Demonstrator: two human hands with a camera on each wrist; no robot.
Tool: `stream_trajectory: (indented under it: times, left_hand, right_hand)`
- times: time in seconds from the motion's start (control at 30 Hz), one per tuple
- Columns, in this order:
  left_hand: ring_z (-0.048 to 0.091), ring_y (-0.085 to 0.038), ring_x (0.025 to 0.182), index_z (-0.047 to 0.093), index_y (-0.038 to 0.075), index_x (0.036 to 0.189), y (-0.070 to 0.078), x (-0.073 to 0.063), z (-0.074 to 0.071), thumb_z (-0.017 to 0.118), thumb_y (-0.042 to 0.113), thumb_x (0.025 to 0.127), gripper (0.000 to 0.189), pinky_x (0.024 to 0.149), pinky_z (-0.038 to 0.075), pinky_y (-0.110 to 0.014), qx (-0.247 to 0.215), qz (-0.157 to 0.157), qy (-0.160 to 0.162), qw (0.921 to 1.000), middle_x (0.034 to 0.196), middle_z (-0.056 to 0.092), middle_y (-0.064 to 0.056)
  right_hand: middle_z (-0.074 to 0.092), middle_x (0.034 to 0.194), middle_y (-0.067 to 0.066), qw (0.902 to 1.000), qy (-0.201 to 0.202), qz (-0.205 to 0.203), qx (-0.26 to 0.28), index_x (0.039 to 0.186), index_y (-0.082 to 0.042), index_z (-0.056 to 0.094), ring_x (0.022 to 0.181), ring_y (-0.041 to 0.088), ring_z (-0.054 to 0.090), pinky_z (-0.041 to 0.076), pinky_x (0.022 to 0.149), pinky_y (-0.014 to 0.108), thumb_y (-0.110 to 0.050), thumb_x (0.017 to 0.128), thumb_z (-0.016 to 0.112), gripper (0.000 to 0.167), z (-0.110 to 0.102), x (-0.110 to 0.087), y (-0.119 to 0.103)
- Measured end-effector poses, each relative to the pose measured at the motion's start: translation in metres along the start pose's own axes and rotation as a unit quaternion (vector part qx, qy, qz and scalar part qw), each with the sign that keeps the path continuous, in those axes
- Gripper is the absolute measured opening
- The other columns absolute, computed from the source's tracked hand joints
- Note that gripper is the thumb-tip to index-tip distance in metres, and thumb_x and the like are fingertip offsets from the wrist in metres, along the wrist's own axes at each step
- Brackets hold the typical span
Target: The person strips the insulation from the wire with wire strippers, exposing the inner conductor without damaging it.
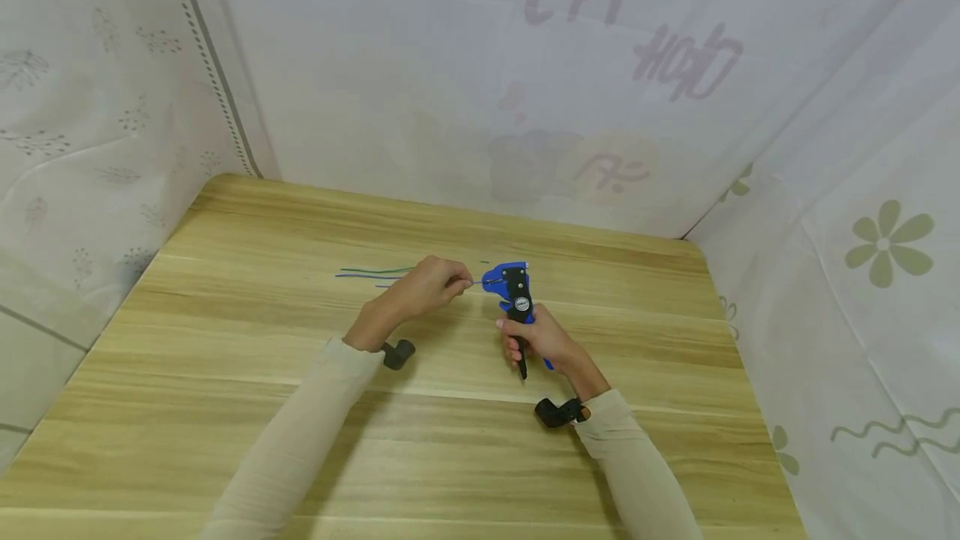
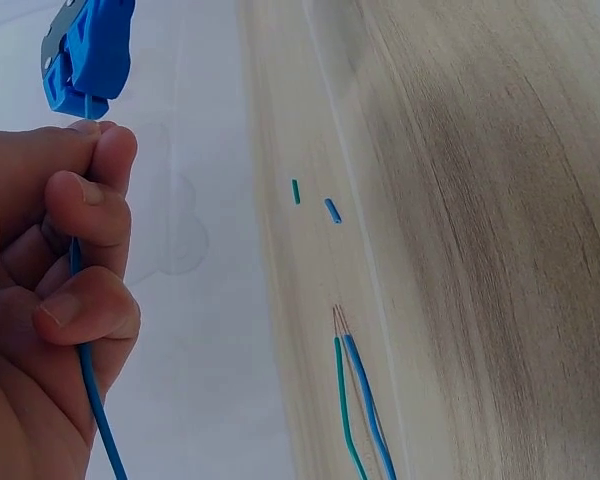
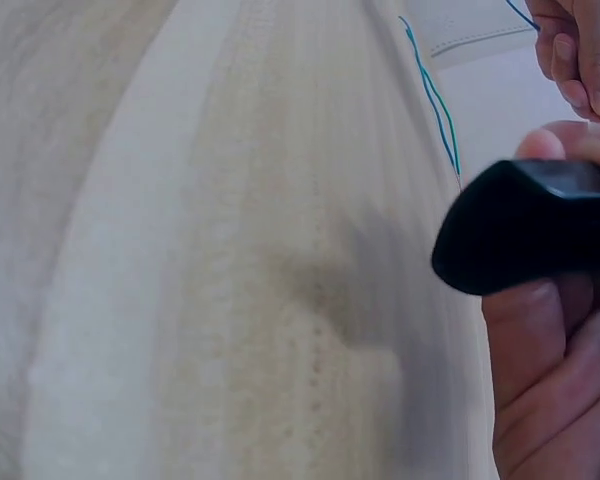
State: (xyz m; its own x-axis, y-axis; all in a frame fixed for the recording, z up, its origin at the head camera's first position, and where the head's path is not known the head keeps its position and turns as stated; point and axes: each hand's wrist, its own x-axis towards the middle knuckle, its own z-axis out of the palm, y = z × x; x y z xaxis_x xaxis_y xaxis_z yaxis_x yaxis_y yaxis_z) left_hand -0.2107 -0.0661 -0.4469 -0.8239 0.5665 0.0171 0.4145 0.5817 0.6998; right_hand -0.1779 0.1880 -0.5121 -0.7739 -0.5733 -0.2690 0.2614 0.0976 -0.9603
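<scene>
My left hand (image 1: 429, 287) pinches a blue wire (image 2: 96, 405) near its end. That end runs into the blue jaws of a wire stripper (image 1: 515, 290), right at the fingertips in the left wrist view. My right hand (image 1: 542, 335) grips the stripper by its black and blue handles, holding it upright over the table. In the right wrist view a black handle end (image 3: 525, 230) juts from the palm, and the stripper's head is out of frame. A green wire (image 2: 343, 400) and another blue wire (image 2: 370, 405) lie side by side, bare copper showing at their ends.
On the wooden table (image 1: 450, 440), a short green insulation piece (image 2: 296, 191) and a short blue one (image 2: 332, 210) lie beyond the bared wire ends. Patterned cloth (image 1: 420, 65) hangs behind the table and along both sides. Each wrist wears a black camera mount (image 1: 558, 412).
</scene>
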Motion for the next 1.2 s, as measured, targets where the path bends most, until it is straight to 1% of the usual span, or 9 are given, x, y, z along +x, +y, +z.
stream_trajectory:
  times: [0.27, 0.47, 0.63, 0.8, 0.97, 1.2]
  left_hand:
    - [0.058, -0.012, 0.075, 0.072, 0.002, 0.109, -0.0001, -0.0010, 0.0002, 0.057, 0.011, 0.101, 0.019, 0.072, 0.051, -0.029, -0.012, -0.003, -0.001, 0.9999, 0.096, 0.072, -0.009]
    - [0.058, -0.012, 0.077, 0.072, 0.002, 0.108, -0.0011, -0.0008, 0.0010, 0.057, 0.011, 0.101, 0.019, 0.074, 0.052, -0.029, -0.008, 0.000, 0.004, 1.0000, 0.095, 0.072, -0.007]
    - [0.060, -0.012, 0.076, 0.072, 0.002, 0.108, -0.0015, -0.0006, 0.0013, 0.057, 0.011, 0.101, 0.019, 0.073, 0.053, -0.029, -0.004, 0.002, 0.005, 1.0000, 0.095, 0.072, -0.008]
    - [0.060, -0.012, 0.077, 0.072, 0.002, 0.108, -0.0026, 0.0004, 0.0020, 0.057, 0.011, 0.101, 0.019, 0.074, 0.053, -0.030, -0.006, 0.001, 0.005, 1.0000, 0.096, 0.073, -0.008]
    - [0.061, -0.013, 0.078, 0.071, 0.001, 0.108, -0.0033, 0.0007, 0.0027, 0.057, 0.010, 0.101, 0.019, 0.074, 0.053, -0.030, -0.009, 0.000, 0.004, 1.0000, 0.096, 0.072, -0.009]
    - [0.062, -0.013, 0.079, 0.071, 0.003, 0.105, -0.0041, -0.0006, 0.0048, 0.058, 0.011, 0.101, 0.016, 0.074, 0.053, -0.030, -0.005, 0.005, 0.011, 0.9999, 0.095, 0.072, -0.010]
  right_hand:
    - [0.050, 0.055, 0.001, 0.9998, 0.018, 0.006, 0.007, 0.071, -0.002, 0.051, 0.045, 0.016, 0.050, 0.050, 0.048, 0.033, -0.030, 0.095, 0.066, 0.040, 0.0056, -0.0009, -0.0029]
    - [0.049, 0.053, 0.001, 0.9994, 0.034, 0.011, 0.007, 0.069, -0.002, 0.050, 0.043, 0.016, 0.049, 0.050, 0.047, 0.033, -0.029, 0.095, 0.066, 0.040, 0.0079, -0.0002, -0.0028]
    - [0.049, 0.053, 0.000, 0.9988, 0.044, 0.018, 0.013, 0.069, -0.004, 0.050, 0.042, 0.015, 0.048, 0.049, 0.046, 0.033, -0.028, 0.094, 0.066, 0.039, 0.0081, 0.0010, 0.0002]
    - [0.048, 0.053, 0.000, 0.9984, 0.051, 0.017, 0.018, 0.069, -0.004, 0.050, 0.041, 0.015, 0.046, 0.048, 0.045, 0.032, -0.027, 0.094, 0.067, 0.038, 0.0087, 0.0014, 0.0015]
    - [0.048, 0.053, 0.001, 0.9983, 0.051, 0.023, 0.018, 0.070, -0.003, 0.050, 0.042, 0.015, 0.047, 0.048, 0.046, 0.032, -0.027, 0.094, 0.068, 0.038, 0.0074, 0.0016, 0.0018]
    - [0.053, 0.056, 0.002, 0.9991, 0.036, 0.019, 0.009, 0.072, -0.001, 0.053, 0.045, 0.017, 0.052, 0.051, 0.048, 0.033, -0.030, 0.095, 0.067, 0.040, 0.0052, 0.0001, 0.0015]
